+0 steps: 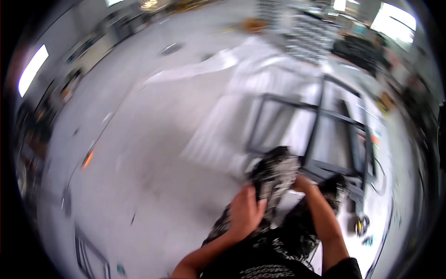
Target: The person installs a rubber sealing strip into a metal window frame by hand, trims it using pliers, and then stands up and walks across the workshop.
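My left hand (247, 208) rests on my raised left leg in black-and-white patterned trousers (274, 172), with the thumb apart from the fingers. The right hand (302, 182) reaches between my knees. Its fingers are hidden behind the left knee, so what it holds, if anything, does not show. Just beyond my knees lies a dark grey metal frame (316, 132) with several bars and crosspieces. It lies on a white ribbed sheet (218, 125) spread over the floor. The picture is smeared by motion.
A yellow-and-black round object, perhaps a tape measure (362, 225), lies right of my knees. Stacked silvery pieces (310, 37) stand at the far right. An orange item (88, 158) is on the pale floor at left, and another grey frame (90, 253) at lower left.
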The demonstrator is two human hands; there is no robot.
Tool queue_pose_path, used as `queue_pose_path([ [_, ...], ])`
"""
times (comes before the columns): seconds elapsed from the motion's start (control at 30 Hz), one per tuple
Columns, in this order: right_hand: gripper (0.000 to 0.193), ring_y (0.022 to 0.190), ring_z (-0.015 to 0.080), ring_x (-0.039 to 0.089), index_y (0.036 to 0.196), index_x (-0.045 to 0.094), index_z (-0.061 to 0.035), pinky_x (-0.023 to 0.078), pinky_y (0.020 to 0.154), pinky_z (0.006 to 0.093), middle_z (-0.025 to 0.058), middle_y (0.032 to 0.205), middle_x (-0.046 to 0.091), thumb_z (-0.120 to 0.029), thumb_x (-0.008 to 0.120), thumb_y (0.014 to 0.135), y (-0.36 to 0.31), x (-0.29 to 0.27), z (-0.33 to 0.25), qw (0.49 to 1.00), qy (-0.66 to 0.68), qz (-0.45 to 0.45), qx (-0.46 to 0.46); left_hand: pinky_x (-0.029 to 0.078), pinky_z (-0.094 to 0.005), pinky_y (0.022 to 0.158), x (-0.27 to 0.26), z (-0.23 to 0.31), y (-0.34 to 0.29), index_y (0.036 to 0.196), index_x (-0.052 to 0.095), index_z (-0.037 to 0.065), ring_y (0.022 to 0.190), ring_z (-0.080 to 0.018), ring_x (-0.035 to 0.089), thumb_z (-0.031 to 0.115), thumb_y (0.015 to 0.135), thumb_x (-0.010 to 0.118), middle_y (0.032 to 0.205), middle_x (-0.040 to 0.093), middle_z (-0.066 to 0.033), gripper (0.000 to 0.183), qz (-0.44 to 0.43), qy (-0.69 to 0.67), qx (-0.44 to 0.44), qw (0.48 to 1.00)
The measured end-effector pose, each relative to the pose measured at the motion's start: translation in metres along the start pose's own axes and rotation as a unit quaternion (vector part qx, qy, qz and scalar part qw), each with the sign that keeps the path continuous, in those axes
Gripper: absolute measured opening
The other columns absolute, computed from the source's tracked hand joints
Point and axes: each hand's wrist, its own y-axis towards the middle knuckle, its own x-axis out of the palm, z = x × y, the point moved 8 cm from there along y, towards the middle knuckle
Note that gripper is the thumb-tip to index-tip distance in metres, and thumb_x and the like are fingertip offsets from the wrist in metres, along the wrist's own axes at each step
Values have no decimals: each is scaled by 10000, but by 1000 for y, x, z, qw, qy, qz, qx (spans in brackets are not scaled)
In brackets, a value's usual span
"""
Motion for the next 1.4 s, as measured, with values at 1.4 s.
queue_pose_path([
  [1.4,341,967,322,638,1098,662,-148,509,798,435,122,1010,678,-376,608,850,-63,-83,-63,991,12,19,135,485,-389,771,-133,270,35,770,507,197,706,-257,540,389,993,451,800,583,-87,300,-9,-922,28,387],
])
